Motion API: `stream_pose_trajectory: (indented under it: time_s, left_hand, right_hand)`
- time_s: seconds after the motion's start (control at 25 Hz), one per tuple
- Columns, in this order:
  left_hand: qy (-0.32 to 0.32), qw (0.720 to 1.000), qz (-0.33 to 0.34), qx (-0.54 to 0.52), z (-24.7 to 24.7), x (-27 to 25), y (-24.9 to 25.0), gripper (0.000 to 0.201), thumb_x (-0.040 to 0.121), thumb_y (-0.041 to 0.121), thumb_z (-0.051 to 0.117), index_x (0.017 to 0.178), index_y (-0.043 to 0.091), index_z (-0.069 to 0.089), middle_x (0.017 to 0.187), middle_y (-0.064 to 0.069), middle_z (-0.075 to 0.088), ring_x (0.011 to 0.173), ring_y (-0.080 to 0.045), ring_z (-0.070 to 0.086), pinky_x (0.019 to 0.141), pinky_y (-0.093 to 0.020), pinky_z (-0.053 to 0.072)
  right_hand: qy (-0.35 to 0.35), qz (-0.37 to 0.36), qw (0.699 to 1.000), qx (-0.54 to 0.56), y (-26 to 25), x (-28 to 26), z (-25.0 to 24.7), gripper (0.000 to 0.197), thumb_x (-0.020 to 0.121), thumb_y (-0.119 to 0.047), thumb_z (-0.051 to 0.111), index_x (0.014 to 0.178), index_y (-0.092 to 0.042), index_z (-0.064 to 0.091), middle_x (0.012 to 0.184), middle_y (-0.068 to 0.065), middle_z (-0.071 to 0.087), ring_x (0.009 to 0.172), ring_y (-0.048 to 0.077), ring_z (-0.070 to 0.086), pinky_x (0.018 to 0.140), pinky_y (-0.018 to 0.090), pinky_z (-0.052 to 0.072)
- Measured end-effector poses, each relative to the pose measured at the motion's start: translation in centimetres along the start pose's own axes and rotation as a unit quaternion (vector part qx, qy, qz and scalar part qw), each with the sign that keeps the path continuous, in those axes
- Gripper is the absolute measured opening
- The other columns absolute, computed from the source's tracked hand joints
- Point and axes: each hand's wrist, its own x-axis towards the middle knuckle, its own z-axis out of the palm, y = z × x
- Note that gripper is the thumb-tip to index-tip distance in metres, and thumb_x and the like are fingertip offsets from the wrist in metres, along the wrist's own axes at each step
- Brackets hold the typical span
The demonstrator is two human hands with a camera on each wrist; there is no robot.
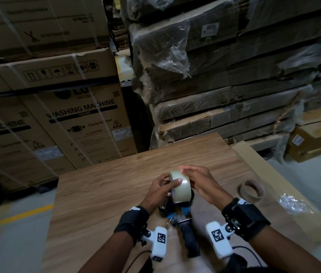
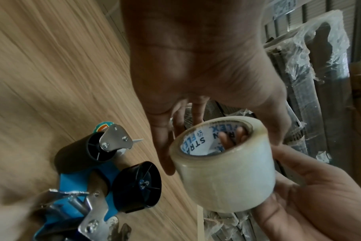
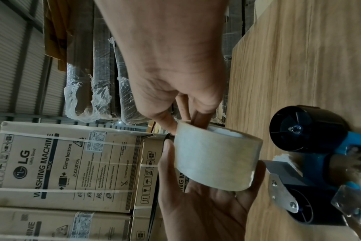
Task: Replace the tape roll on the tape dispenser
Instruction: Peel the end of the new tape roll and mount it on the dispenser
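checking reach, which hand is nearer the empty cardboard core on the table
Right. The right hand holds the tape roll just left of the cardboard core; the left hand is farther beyond.

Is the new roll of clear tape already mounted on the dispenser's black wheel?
No. Both hands hold the clear tape roll in the air, apart from the dispenser's bare black wheel lying on the table.

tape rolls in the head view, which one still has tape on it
The clear tape roll held in both hands over the dispenser. The brown ring lying on the cardboard to the right is only a bare core.
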Motion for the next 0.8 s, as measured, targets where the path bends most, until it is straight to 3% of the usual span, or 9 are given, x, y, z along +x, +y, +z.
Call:
stream_pose_trajectory:
  time_s: [0.12,0.24,0.32,0.4,0.52,0.6,0.68,0.8]
  left_hand:
    - [0.016,0.996,-0.077,-0.032,0.2,0.2,-0.1,0.052,0.084,0.054,0.071,0.112,0.011,0.071,0.097,-0.013,0.072,0.087,-0.029,0.069,0.084,-0.052,0.057]
    - [0.029,0.993,-0.106,-0.051,0.5,0.3,-0.3,0.055,0.083,0.055,0.071,0.113,0.01,0.071,0.103,-0.02,0.072,0.093,-0.032,0.068,0.089,-0.06,0.056]
    - [0.013,0.996,-0.07,-0.06,0.3,0.2,-0.6,0.052,0.079,0.045,0.077,0.12,0.013,0.067,0.119,-0.025,0.068,0.097,-0.03,0.067,0.088,-0.052,0.059]
    - [-0.02,0.998,-0.016,-0.058,-0.2,0.1,-0.9,0.058,0.078,0.023,0.08,0.132,0.021,0.059,0.131,-0.02,0.062,0.107,-0.029,0.067,0.081,-0.042,0.06]
    - [-0.055,0.998,0.015,-0.027,-1.0,-0.1,-1.3,0.081,0.068,0.01,0.087,0.138,0.031,0.053,0.134,-0.014,0.06,0.121,-0.034,0.061,0.09,-0.049,0.058]
    - [-0.057,0.998,0.015,-0.037,-0.9,-0.1,-1.3,0.079,0.069,0.008,0.086,0.137,0.031,0.054,0.133,-0.017,0.061,0.121,-0.035,0.061,0.085,-0.046,0.06]
    - [-0.039,0.997,-0.005,-0.061,-0.7,-0.1,-1.2,0.073,0.073,0.013,0.084,0.137,0.027,0.054,0.13,-0.017,0.064,0.117,-0.036,0.065,0.078,-0.04,0.06]
    - [0.006,0.995,-0.066,-0.073,0.0,-0.2,-1.1,0.058,0.08,0.037,0.081,0.131,0.022,0.059,0.118,-0.013,0.071,0.099,-0.034,0.071,0.078,-0.047,0.061]
  right_hand:
    - [-0.031,0.001,0.999,-0.027,-0.1,-0.4,-0.1,0.027,0.093,-0.005,0.068,0.119,-0.01,0.072,0.111,0.018,0.078,0.093,0.024,0.072,0.075,0.028,0.058]
    - [-0.033,0.008,0.999,-0.038,0.0,-0.5,-0.1,0.03,0.09,-0.004,0.071,0.12,-0.012,0.072,0.109,0.017,0.078,0.09,0.023,0.073,0.072,0.027,0.058]
    - [-0.012,0.01,0.999,-0.028,0.3,-0.2,-0.1,0.031,0.089,-0.002,0.072,0.12,-0.008,0.072,0.11,0.021,0.078,0.089,0.025,0.073,0.07,0.027,0.059]
    - [0.012,0.007,1.0,-0.01,0.5,0.1,-0.1,0.029,0.089,-0.001,0.071,0.118,-0.005,0.072,0.113,0.026,0.076,0.09,0.027,0.072,0.068,0.027,0.059]
    - [0.015,-0.001,1.0,-0.01,0.3,0.1,-0.1,0.024,0.09,0.0,0.069,0.114,0.0,0.073,0.107,0.023,0.077,0.085,0.023,0.073,0.066,0.024,0.06]
    - [0.008,-0.005,1.0,-0.019,0.3,0.0,-0.2,0.023,0.092,-0.001,0.069,0.114,0.001,0.073,0.102,0.018,0.077,0.083,0.02,0.073,0.068,0.023,0.059]
    - [0.004,-0.008,1.0,-0.027,0.4,0.1,-0.3,0.026,0.093,-0.005,0.069,0.118,-0.002,0.073,0.106,0.018,0.077,0.089,0.021,0.072,0.075,0.027,0.059]
    - [-0.009,-0.006,0.999,-0.047,0.6,0.1,-0.2,0.028,0.092,-0.006,0.071,0.118,-0.015,0.073,0.108,0.014,0.079,0.09,0.021,0.074,0.075,0.028,0.058]
